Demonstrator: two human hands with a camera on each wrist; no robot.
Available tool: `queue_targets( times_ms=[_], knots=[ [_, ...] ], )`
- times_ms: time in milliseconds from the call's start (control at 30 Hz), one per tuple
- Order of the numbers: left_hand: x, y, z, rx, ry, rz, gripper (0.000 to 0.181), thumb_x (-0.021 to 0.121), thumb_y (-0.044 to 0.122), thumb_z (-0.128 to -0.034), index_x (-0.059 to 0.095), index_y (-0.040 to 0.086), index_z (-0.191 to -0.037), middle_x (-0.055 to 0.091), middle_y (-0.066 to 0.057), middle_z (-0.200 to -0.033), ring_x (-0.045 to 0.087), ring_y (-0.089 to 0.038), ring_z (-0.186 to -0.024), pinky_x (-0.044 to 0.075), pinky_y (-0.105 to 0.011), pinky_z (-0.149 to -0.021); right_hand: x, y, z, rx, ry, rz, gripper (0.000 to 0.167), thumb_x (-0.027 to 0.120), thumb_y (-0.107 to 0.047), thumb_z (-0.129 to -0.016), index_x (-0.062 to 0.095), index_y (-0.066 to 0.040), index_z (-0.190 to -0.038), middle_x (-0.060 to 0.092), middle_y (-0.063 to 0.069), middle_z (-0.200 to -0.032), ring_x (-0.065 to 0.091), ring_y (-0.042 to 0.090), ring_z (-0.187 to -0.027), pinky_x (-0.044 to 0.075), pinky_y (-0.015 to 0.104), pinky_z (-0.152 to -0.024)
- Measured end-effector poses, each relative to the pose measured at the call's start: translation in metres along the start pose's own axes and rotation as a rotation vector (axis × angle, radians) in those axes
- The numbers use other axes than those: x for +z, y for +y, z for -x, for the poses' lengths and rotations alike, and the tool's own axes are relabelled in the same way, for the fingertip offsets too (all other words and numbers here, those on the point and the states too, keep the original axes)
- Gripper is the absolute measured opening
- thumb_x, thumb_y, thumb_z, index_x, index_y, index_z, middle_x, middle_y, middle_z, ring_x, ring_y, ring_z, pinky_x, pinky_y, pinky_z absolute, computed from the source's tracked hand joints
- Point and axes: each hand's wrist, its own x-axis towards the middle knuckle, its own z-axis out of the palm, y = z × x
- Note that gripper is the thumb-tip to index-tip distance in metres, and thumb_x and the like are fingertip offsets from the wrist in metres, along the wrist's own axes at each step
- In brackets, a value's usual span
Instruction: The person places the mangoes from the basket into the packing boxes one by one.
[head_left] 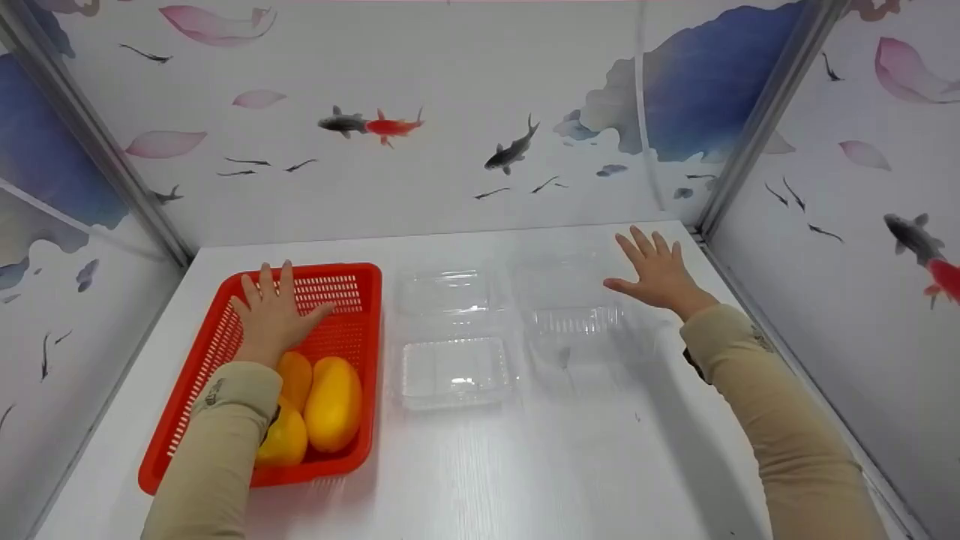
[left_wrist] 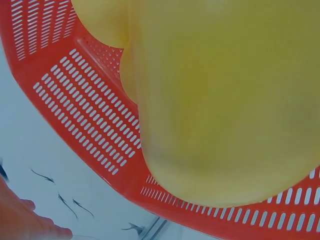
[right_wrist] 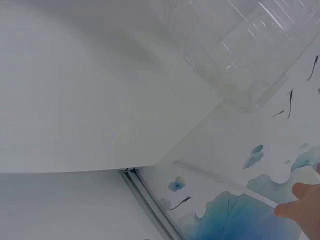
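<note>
We hold our left hand spread over the red basket, yellow fruits near it. Our right hand, also spread, has clear boxes to its left.

Booth — fish-print panels, metal corner posts

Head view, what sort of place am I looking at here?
It looks like a small work booth, though I can't be sure. Panels printed with fish and petals, joined by metal posts, stand around a white table holding a basket and clear boxes.
</note>
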Motion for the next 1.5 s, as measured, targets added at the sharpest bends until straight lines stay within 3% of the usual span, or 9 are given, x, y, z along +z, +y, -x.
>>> queue_targets(
  times_ms=[300, 433, 567, 733, 867, 1133, 1267, 1500],
  knots=[
    [0.000, -0.004, 0.005, -0.013, -0.051, 0.031, 0.103, 0.049, 0.063, -0.0809, -0.005, 0.002, -0.145, -0.005, -0.031, -0.147, -0.008, -0.055, -0.130, -0.004, -0.071, -0.098, 0.023, -0.035, 0.001, -0.117, -0.032, -0.073, 0.080, 0.047, -0.055, -0.087, 0.018, -0.009, -0.146, 0.010, 0.019, -0.151, 0.010, 0.047, -0.134, 0.003, 0.065, -0.104],
    [-0.001, -0.005, 0.008, -0.024, -0.133, 0.068, 0.100, 0.055, 0.052, -0.0832, -0.005, 0.002, -0.145, -0.006, -0.033, -0.146, -0.006, -0.057, -0.129, -0.001, -0.071, -0.098, 0.031, -0.056, 0.007, -0.204, -0.039, -0.091, 0.077, 0.048, -0.053, -0.088, 0.020, -0.011, -0.146, 0.013, 0.015, -0.152, 0.013, 0.043, -0.135, 0.006, 0.062, -0.105],
    [-0.002, -0.003, 0.013, -0.033, -0.239, 0.091, 0.093, 0.056, 0.042, -0.0858, -0.001, -0.001, -0.145, 0.004, -0.036, -0.144, 0.006, -0.057, -0.127, 0.011, -0.068, -0.100, 0.040, -0.077, 0.015, -0.293, -0.042, -0.081, 0.074, 0.048, -0.052, -0.088, 0.024, -0.013, -0.145, 0.017, 0.014, -0.151, 0.016, 0.041, -0.136, 0.011, 0.060, -0.107],
    [-0.003, 0.002, 0.021, -0.052, -0.345, 0.084, 0.090, 0.055, 0.045, -0.0862, 0.006, -0.004, -0.144, 0.012, -0.039, -0.141, 0.017, -0.056, -0.126, 0.020, -0.065, -0.099, 0.052, -0.098, 0.029, -0.375, -0.025, -0.051, 0.069, 0.050, -0.050, -0.088, 0.029, -0.014, -0.144, 0.021, 0.014, -0.150, 0.023, 0.039, -0.133, 0.020, 0.056, -0.106],
    [-0.005, 0.008, 0.029, -0.081, -0.408, 0.088, 0.088, 0.055, 0.045, -0.0861, 0.011, -0.006, -0.142, 0.014, -0.038, -0.141, 0.020, -0.054, -0.126, 0.022, -0.064, -0.099, 0.065, -0.106, 0.043, -0.415, 0.027, 0.025, 0.066, 0.051, -0.050, -0.088, 0.035, -0.013, -0.140, 0.027, 0.013, -0.147, 0.032, 0.036, -0.127, 0.031, 0.052, -0.102],
    [-0.006, 0.020, 0.054, -0.161, -0.511, 0.235, 0.080, 0.053, 0.035, -0.0899, 0.012, -0.010, -0.141, 0.022, -0.032, -0.143, 0.023, -0.048, -0.129, 0.022, -0.061, -0.102, 0.096, -0.115, 0.066, -0.514, 0.175, 0.105, 0.059, 0.050, -0.047, -0.089, 0.042, -0.010, -0.134, 0.037, 0.012, -0.140, 0.038, 0.029, -0.121, 0.036, 0.044, -0.100],
    [0.001, 0.028, 0.063, -0.180, -0.527, 0.248, 0.077, 0.056, 0.031, -0.0894, 0.015, -0.008, -0.141, 0.025, -0.030, -0.143, 0.026, -0.046, -0.128, 0.022, -0.060, -0.103, 0.112, -0.119, 0.077, -0.560, 0.235, 0.117, 0.055, 0.055, -0.042, -0.088, 0.045, -0.009, -0.131, 0.040, 0.012, -0.138, 0.038, 0.031, -0.122, 0.035, 0.044, -0.100],
    [0.017, 0.037, 0.068, -0.147, -0.525, 0.213, 0.073, 0.060, 0.020, -0.0846, 0.022, -0.013, -0.137, 0.038, -0.032, -0.132, 0.036, -0.045, -0.118, 0.027, -0.058, -0.101, 0.131, -0.126, 0.089, -0.648, 0.292, 0.140, 0.054, 0.062, -0.038, -0.084, 0.049, -0.009, -0.128, 0.045, 0.012, -0.134, 0.042, 0.033, -0.120, 0.036, 0.046, -0.098]
  ],
)
